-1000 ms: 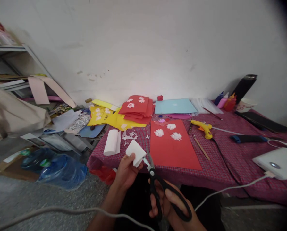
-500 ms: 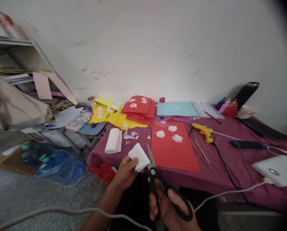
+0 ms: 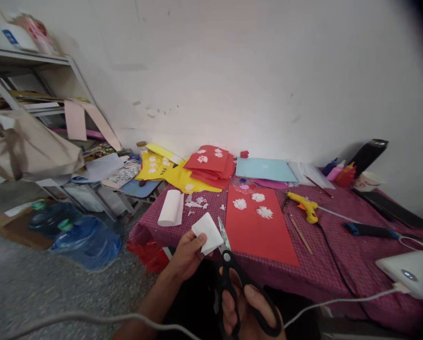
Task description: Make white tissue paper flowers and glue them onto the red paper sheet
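Note:
Pinched in my left hand (image 3: 190,252) is a folded square of white tissue paper (image 3: 207,232), its layers fanning slightly at the lower corner. My right hand (image 3: 248,307) has its fingers through the handles of black-handled scissors (image 3: 227,257). The blades are a little apart and point upward, at the tissue's right edge; whether they touch it I cannot tell. Beyond the blades lies a red paper sheet (image 3: 257,236) bearing three white tissue flowers (image 3: 264,212). A white tissue roll (image 3: 170,208) and tissue scraps (image 3: 194,203) are on the table left of it.
On the checked tablecloth (image 3: 324,274) are a yellow glue gun (image 3: 305,205), a wooden stick (image 3: 301,233), red cards (image 3: 211,163), blue sheets (image 3: 264,170) and a white power bank (image 3: 408,274). Its cable (image 3: 339,301) runs past my right hand. Water jugs (image 3: 85,241) stand on the floor.
The camera view has tilted slightly and shifted left. My hands stay close together, with the tissue and scissors held much as before.

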Available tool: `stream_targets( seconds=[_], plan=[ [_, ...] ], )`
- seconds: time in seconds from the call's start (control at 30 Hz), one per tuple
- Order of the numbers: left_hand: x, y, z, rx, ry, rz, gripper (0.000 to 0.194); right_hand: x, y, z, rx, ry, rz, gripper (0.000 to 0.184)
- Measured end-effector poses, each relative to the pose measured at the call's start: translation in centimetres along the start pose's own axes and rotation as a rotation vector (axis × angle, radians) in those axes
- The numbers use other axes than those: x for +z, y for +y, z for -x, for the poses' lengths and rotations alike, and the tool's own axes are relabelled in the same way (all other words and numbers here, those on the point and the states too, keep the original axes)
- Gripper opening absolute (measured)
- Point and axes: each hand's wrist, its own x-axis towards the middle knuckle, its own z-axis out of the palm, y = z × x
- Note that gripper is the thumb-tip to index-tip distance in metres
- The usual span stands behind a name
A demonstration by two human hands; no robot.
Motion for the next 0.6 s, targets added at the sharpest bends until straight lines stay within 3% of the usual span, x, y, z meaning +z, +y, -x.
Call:
stream_targets(
  seconds=[0.37,0.43,0.6],
  plan=[
    [-0.7,0.1,-0.1,0.003,-0.05,-0.014,0.029,0.0,0.6,1.5,0.104,0.297,0.067,0.056],
    [-0.7,0.2,-0.1,-0.004,-0.055,-0.021,0.029,0.0,0.4,1.3,0.111,0.249,0.059,0.054],
    [-0.2,0.2,0.2,-0.008,-0.08,-0.053,0.03,0.4,-0.3,-0.2,0.01,-0.015,0.025,0.049]
  ],
)
